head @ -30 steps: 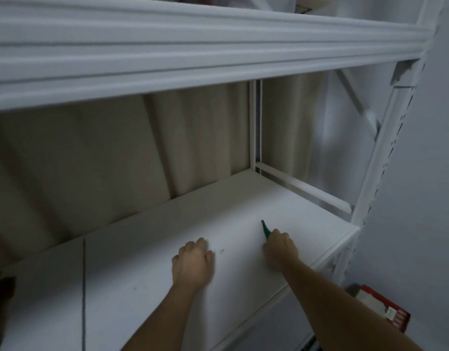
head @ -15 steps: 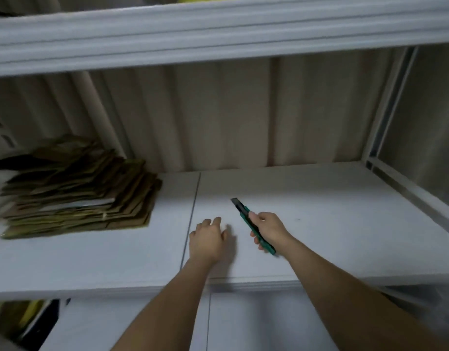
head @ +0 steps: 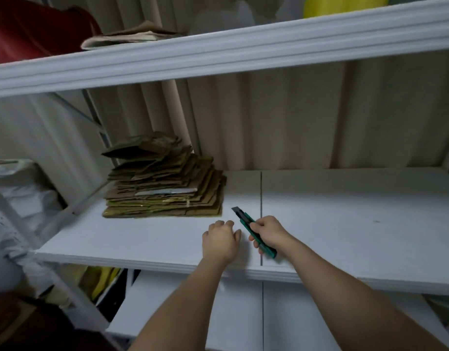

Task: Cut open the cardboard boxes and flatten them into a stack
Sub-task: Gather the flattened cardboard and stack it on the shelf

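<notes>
Right hand [head: 267, 230] is gripping the green utility knife [head: 254, 233], fingers curled round the handle, dark blade end pointing up and left toward the cardboard. Left hand [head: 221, 239] is resting on the white shelf board [head: 345, 211] just beside it, fingers loosely curled and holding nothing.

We are noting the change over the last second: the view is swinging left along the shelf. A second ago only bare board and the right-hand upright were showing; now the stack of flattened cardboard [head: 165, 183] is sitting well inside the frame, at the left end of the same board, near the hands but apart from them. The hands are keeping the same pairing while travelling left, and more of the knife is showing.

We are judging that flattening is far along, since no uncut box is appearing in view; the person is probably turning to look for the next one.

Materials: the stack is brown corrugated board, many thin sheets with ragged, uneven edges, one pale strip showing on its front. The shelf board is smooth and matte white, with a dark seam running front to back. The knife is slim, hard plastic. Behind, we are seeing pale pleated curtain [head: 294, 117].
</notes>
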